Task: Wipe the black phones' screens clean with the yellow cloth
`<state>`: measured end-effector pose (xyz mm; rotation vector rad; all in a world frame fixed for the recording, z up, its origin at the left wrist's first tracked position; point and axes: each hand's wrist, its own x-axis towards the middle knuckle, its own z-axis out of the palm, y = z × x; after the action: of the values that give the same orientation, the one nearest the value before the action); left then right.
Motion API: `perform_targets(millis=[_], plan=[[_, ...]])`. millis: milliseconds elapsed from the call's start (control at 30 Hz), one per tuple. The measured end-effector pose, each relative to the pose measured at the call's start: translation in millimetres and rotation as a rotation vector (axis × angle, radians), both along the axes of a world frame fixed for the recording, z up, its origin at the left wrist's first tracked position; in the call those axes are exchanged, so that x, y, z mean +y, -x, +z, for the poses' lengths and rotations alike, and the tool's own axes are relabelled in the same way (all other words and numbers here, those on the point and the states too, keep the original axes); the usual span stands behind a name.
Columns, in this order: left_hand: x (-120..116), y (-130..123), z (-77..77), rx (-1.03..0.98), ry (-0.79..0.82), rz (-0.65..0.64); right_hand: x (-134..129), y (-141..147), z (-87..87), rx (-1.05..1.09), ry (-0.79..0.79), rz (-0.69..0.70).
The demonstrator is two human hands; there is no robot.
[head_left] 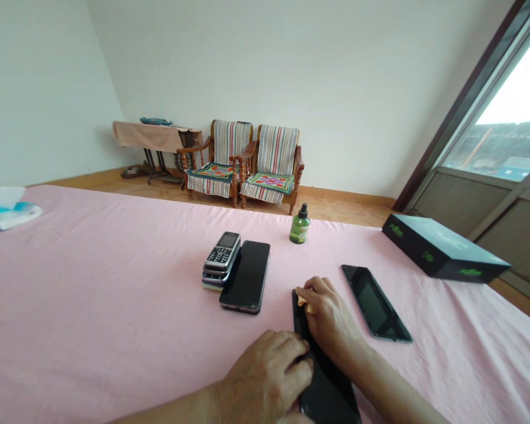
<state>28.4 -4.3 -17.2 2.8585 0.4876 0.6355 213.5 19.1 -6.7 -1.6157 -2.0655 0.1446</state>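
Observation:
My right hand (324, 309) pinches a small yellowish cloth (304, 301) against the upper end of a black smartphone (324, 386) lying on the pink cloth. My left hand (269, 374) is closed at that phone's left edge, fingertips curled onto its glass; its thumb is mostly hidden. Left of the hands, another black smartphone (247, 277) lies face up beside a stack of phones topped by a silver keypad phone (223, 252). To the right of my right hand lies a dark touchscreen device (377, 303), also screen up.
A green bottle with a black cap (300, 225) stands near the far edge of the pink-covered surface (115, 306). At the right lies a black box (441, 247), and at the far left a white-and-blue packet (9, 209). Beyond are two wooden chairs (269, 159) and a cloth-covered table (150, 136).

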Motion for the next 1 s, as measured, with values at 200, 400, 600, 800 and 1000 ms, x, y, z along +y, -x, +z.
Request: perform_targets(millis=[200, 400, 600, 800, 1000], plan=[[-0.4, -0.1, -1.4, -0.037, -0.010, -0.006, -4.3, -5.5, 0.4, -0.082, 0.032, -0.154], [0.1, -0.4, -1.0, -0.043, -0.025, -0.005, -7.8, -12.0, 8.2, -0.211, 0.018, -0.257], [1.3, 0.4, 0.0, -0.009, -0.044, -0.024, -2.2, -24.3, 0.0, -0.017, -0.108, -0.113], [0.3, -0.5, 1.2, 0.033, -0.006, -0.008, 1.5, -4.0, -2.9, 0.137, -0.058, 0.181], [0.0, -1.1, 0.1, 0.012, -0.002, 0.000, -0.8, 0.2, 4.2, 0.005, -0.023, 0.081]])
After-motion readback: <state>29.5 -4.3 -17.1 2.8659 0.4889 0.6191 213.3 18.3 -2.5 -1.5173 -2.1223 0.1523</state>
